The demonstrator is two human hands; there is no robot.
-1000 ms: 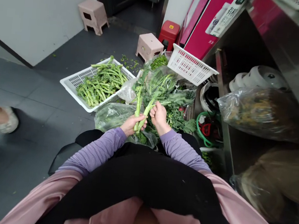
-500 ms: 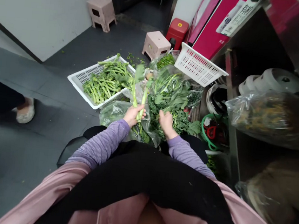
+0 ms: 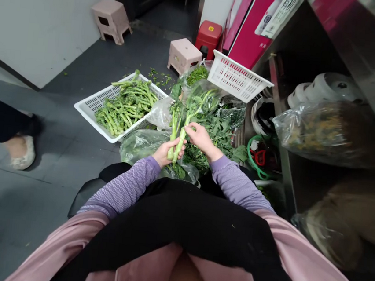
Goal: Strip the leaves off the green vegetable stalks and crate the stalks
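Pale green vegetable stalks with leafy tops stand upright in my left hand, its fingers wrapped round their lower ends. My right hand pinches at the upper part of one of those stalks, just right of and above my left hand. Beneath and beyond both hands lies a pile of dark leafy greens, partly in clear plastic bags. To the left, a white slotted basket holds many trimmed green stalks. A clear plastic bag rests between that basket and my lap.
An empty white basket leans tilted behind the greens. Pink stools and a red bin stand farther back. At right are a green-rimmed basket and a metal shelf with bagged goods. A person's foot is at left.
My right hand has moved up and left from the leafy pile to the stalks in my left hand. The view has shifted slightly, and the person's foot at left shows lower, with a second shoe behind.
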